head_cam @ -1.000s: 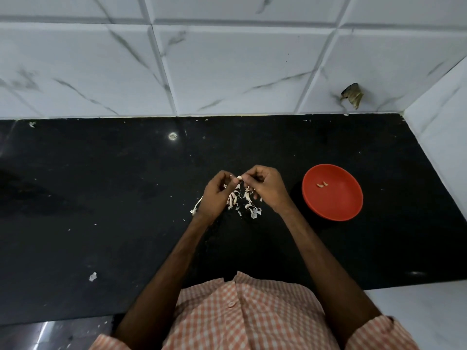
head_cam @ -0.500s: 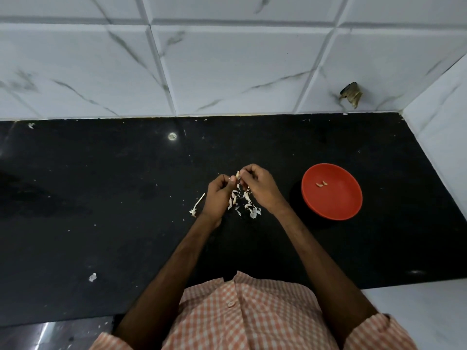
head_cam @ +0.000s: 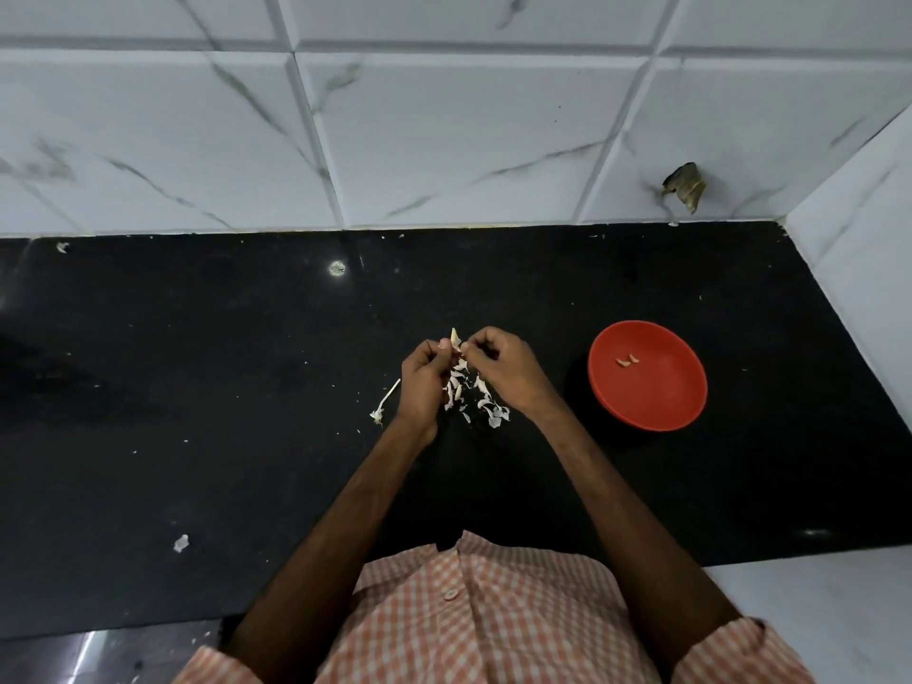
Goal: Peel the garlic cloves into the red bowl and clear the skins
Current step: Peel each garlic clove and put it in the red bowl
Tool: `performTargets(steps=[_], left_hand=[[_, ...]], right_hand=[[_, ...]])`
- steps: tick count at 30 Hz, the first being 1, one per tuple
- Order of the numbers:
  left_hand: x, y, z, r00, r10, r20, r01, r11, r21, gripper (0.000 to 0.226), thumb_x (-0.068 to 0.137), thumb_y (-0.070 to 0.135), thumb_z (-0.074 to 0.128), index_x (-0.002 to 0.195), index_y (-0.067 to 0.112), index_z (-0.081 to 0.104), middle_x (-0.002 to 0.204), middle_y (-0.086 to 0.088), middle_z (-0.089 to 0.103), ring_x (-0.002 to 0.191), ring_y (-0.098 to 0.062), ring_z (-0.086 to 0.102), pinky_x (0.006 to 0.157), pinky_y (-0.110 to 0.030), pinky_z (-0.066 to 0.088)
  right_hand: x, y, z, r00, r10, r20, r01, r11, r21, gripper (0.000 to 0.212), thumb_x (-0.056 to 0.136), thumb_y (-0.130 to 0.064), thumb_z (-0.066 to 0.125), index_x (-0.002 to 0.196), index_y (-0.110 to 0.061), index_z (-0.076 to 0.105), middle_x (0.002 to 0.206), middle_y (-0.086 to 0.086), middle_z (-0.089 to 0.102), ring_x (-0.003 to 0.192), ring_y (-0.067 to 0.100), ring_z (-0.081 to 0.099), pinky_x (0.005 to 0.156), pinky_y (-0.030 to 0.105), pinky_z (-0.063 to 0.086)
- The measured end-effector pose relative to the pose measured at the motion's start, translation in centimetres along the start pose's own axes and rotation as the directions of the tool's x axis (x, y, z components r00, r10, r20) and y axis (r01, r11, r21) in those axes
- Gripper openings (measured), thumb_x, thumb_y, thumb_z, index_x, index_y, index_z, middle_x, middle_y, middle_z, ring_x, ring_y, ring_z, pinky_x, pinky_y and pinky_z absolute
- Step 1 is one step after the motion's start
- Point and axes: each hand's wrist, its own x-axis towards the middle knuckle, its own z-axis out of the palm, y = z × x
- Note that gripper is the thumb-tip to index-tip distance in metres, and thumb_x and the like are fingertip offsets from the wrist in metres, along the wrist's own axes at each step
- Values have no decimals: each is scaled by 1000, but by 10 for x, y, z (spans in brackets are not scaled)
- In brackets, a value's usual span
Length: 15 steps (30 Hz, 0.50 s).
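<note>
While both hands meet over the black table (head_cam: 197, 387), one garlic clove (head_cam: 454, 336) stands pinched between them, its pale tip poking up above the fingers. Left hand (head_cam: 423, 382) has thumb and fingers closed tight on the clove from one side; right hand (head_cam: 503, 370) is curled in against it, fingertips pressed together on the clove's edge. Right underneath, a single loose heap of white skins (head_cam: 471, 394) lies on the table, too many small flakes to count. One thin garlic stalk (head_cam: 386, 402) rests just left of the left hand. Off to the right, well apart from the hands, sits one red bowl (head_cam: 656, 407), and inside it two peeled cloves (head_cam: 627, 359) lie side by side near the far rim. Two stray scraps show on the table, one near the front left (head_cam: 181, 543), one at the back left by the tiled wall (head_cam: 62, 247).
</note>
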Motion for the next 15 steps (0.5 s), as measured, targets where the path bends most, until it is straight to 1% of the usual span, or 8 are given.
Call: performTargets(steps=[2, 4, 5, 7, 9, 11, 13, 15], left_hand=[[-1, 0, 0, 1000, 3, -4, -3, 1000, 13, 18, 106, 14, 47, 95, 4, 57, 72, -2, 56, 50, 3, 53, 48, -13, 43], [0, -1, -1, 1000, 4, -18, -4, 1000, 22, 19, 106, 15, 47, 91, 6, 55, 73, -3, 54, 50, 2, 51, 48, -13, 42], [0, 0, 0, 1000, 4, -30, -4, 1000, 15, 21, 106, 15, 46, 89, 7, 54, 73, -2, 53, 48, 2, 49, 46, -13, 41], [1, 3, -1, 999, 5, -42, -6, 1000, -7, 26, 107, 15, 44, 83, 8, 50, 71, -1, 49, 45, 1, 45, 43, -13, 38], [3, 5, -2, 998, 24, -50, -23, 1000, 17, 28, 107, 16, 44, 80, 10, 50, 69, 1, 48, 45, 1, 43, 43, -13, 37], [3, 3, -3, 997, 65, -44, -61, 994, 88, 28, 106, 17, 47, 80, 10, 52, 67, 3, 50, 49, 1, 44, 48, -13, 39], [3, 0, -4, 993, 114, -14, -111, 982, 153, 27, 105, 18, 50, 80, 8, 53, 68, 2, 51, 59, -4, 47, 58, -18, 43], [4, -2, -5, 988, 151, 36, -155, 970, 186, 27, 104, 20, 53, 80, 6, 52, 72, -5, 51, 69, -14, 48, 67, -29, 45]], right_hand=[[0, 1, -2, 1000, -19, 24, 21, 998, -58, 12, 98, -25, 64, 94, -14, 68, 79, -9, 67, 67, -5, 59, 65, 15, 47], [0, 2, -4, 996, -31, 84, 44, 987, -156, 12, 98, -26, 65, 95, -15, 69, 81, -8, 68, 71, -2, 62, 65, 15, 50], [0, 2, -5, 994, -30, 108, 52, 978, -201, 10, 98, -23, 66, 96, -14, 70, 83, -7, 69, 71, -2, 63, 64, 15, 50], [0, 5, -8, 993, -15, 113, 42, 970, -239, 6, 96, -14, 67, 98, -10, 71, 83, -6, 69, 64, -7, 62, 59, 13, 46], [0, 7, -11, 997, -12, 77, 30, 972, -233, 9, 94, -6, 68, 101, -10, 72, 87, -5, 71, 67, -9, 63, 59, 11, 45], [0, 4, -13, 998, -56, 32, 61, 979, -196, 17, 95, -2, 64, 107, -10, 72, 94, -3, 73, 79, -3, 68, 63, 11, 50], [0, -1, -13, 993, -116, -31, 112, 986, -123, 15, 99, -8, 60, 108, -10, 72, 94, -2, 74, 82, 0, 69, 65, 14, 54], [1, -7, -9, 993, -92, -75, 91, 996, -17, 16, 102, -20, 60, 105, -11, 72, 90, 0, 74, 77, 3, 68, 62, 20, 56]])
